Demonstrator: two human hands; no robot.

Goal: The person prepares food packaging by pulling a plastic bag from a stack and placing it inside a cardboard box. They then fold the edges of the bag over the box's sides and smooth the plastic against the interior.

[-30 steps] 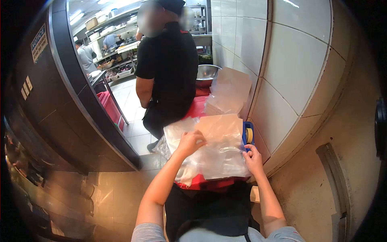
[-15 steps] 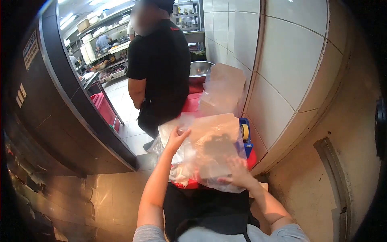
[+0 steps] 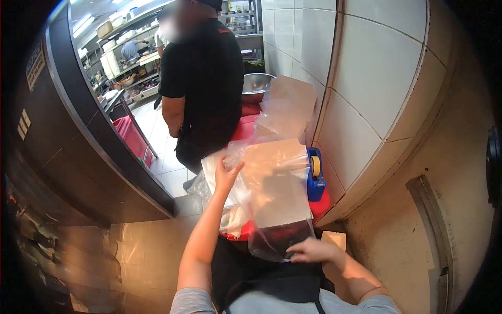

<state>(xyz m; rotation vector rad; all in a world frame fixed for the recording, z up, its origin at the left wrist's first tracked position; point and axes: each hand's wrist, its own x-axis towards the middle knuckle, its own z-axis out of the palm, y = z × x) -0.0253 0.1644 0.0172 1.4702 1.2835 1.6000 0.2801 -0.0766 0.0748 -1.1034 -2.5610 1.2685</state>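
Note:
A brown rectangular sheet [image 3: 280, 183] lies under or inside clear plastic on a red surface [image 3: 321, 204] in front of me. The plastic [image 3: 272, 243] extends past the sheet's near edge, over my dark apron. My left hand [image 3: 228, 170] is at the sheet's left side, thumb and fingers apart, touching the plastic. At the near edge of the plastic is my right hand [image 3: 311, 251], fingers bent and closed; whatever they hold is too small to make out. White material [image 3: 232, 217] lies left of the sheet. More brown sheets with plastic [image 3: 287, 107] are stacked beyond.
A blue tape dispenser [image 3: 316, 178] stands right of the sheet, beside the tiled wall [image 3: 361, 83]. A metal bowl [image 3: 257, 83] is farther back. A person in black [image 3: 201, 78] stands at the back left, near a dark partition [image 3: 99, 141]. Kitchen shelves are beyond.
My right hand has moved off the brown sheet toward me, and its fingers have closed. More clear plastic shows past the sheet's near edge. My left hand remains at the left side.

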